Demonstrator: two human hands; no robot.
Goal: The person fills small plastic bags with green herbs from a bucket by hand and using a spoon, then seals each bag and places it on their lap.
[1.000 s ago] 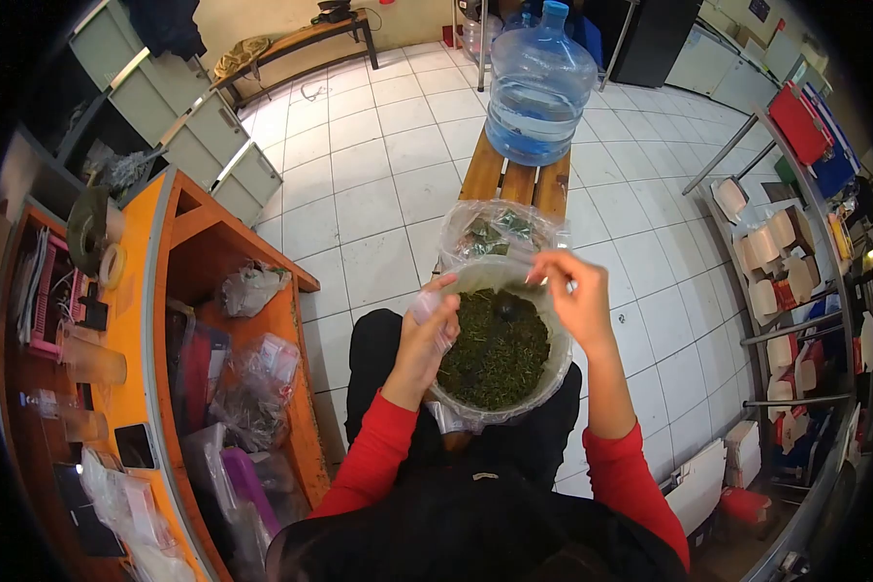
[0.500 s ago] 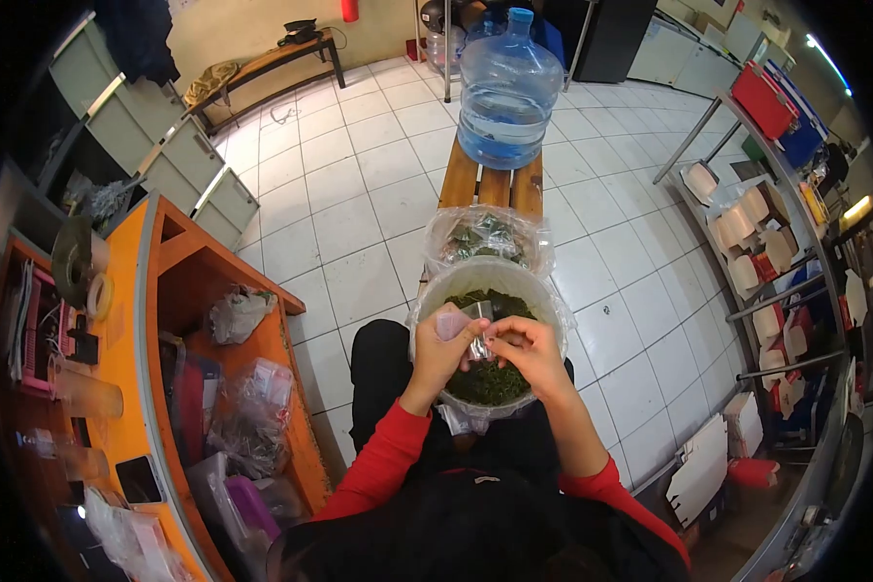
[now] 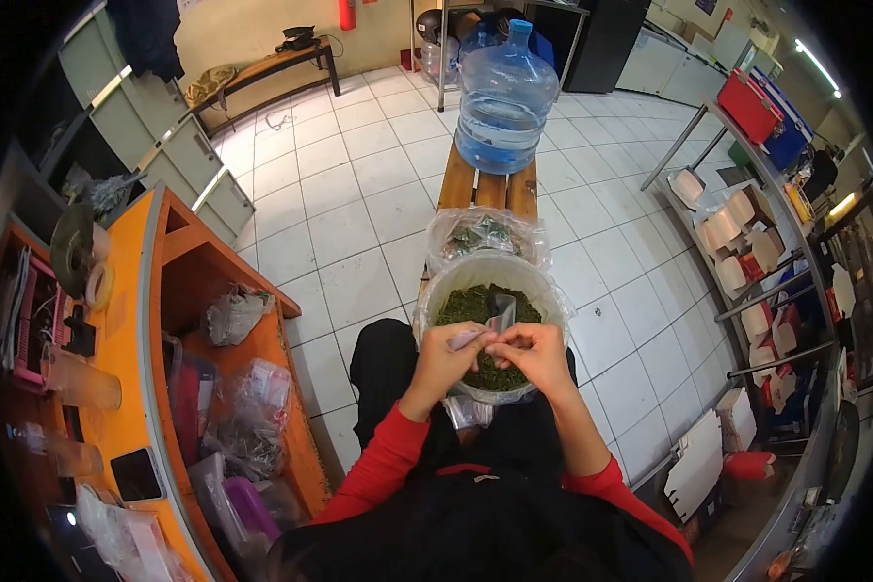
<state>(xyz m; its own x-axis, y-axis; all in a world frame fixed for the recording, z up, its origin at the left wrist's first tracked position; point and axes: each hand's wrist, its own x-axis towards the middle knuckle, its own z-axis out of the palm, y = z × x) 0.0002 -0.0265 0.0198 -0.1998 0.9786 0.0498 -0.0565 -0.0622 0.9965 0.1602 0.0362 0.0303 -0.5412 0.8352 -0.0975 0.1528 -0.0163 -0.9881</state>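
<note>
Both hands meet over a lined tub (image 3: 555, 303) that holds chopped green leaves (image 3: 466, 308). My left hand (image 3: 446, 359) is closed around a small clear plastic bag (image 3: 502, 316), with pale pinkish material (image 3: 465, 339) showing between its fingers. Pinched at the lower part of the same bag is my right hand (image 3: 533, 355), its fingertips touching those of the left. The bag's free end points up and away above the leaves. What lies between the fingertips is hidden.
Behind the tub, a plastic bag of leaves (image 3: 485, 238) and a large water bottle (image 3: 506, 102) stand on a wooden bench (image 3: 459, 184). An orange shelf unit (image 3: 189, 238) is at left, a metal rack (image 3: 800, 209) with cartons at right.
The small bag has tilted, its free end now pointing up to the right. My hands have come closer together, and the view has shifted slightly.
</note>
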